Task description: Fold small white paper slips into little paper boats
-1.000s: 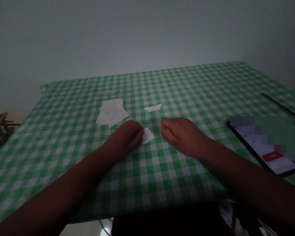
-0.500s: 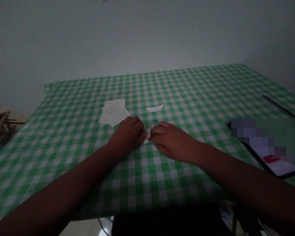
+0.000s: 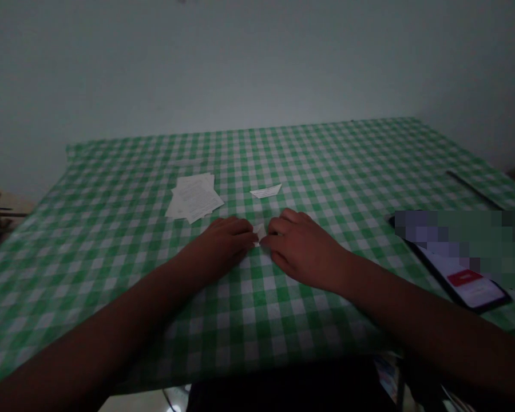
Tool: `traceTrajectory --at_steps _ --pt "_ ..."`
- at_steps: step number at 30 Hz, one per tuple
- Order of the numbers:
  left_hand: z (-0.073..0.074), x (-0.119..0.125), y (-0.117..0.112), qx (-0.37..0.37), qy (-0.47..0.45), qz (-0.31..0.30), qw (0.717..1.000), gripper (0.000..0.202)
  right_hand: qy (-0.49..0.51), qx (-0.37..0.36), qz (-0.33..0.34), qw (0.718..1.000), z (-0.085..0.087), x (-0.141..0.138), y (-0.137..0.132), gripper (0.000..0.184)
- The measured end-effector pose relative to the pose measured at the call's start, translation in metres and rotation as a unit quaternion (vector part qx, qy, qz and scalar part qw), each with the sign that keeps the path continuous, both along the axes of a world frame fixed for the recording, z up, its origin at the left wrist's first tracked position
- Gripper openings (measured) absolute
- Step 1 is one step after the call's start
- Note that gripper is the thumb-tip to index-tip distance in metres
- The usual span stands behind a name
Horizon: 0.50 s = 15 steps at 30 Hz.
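A small white folded paper piece (image 3: pixel 260 233) lies on the green and white checked tablecloth (image 3: pixel 309 154) between my two hands. My left hand (image 3: pixel 225 240) rests on the cloth with its fingers curled and its fingertips pinching the paper's left side. My right hand (image 3: pixel 302 249) meets it from the right, fingers pressed onto the same paper. Most of the paper is hidden under the fingers.
A stack of white printed paper sheets (image 3: pixel 194 197) lies beyond my left hand. A small folded paper shape (image 3: pixel 266 191) sits further back. A lit phone (image 3: pixel 459 274) lies at the right, and a dark thin strip (image 3: pixel 476 191) near the table's right edge.
My right hand moved left from a loose fist to meet my left hand on the small paper. The paper is now mostly covered by the fingers.
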<state>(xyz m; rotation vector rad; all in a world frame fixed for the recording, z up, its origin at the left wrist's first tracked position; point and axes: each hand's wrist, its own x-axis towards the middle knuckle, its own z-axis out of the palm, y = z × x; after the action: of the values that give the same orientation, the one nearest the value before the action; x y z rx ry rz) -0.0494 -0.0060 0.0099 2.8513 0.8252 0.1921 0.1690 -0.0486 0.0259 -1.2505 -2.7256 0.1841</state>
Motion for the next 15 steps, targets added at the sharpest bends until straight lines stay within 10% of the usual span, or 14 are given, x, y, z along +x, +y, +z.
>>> traceTrajectory --at_steps 15 --pt "-0.004 -0.012 0.011 -0.005 -0.050 -0.077 0.996 0.030 0.022 0.010 0.083 0.996 -0.014 0.019 0.022 0.025"
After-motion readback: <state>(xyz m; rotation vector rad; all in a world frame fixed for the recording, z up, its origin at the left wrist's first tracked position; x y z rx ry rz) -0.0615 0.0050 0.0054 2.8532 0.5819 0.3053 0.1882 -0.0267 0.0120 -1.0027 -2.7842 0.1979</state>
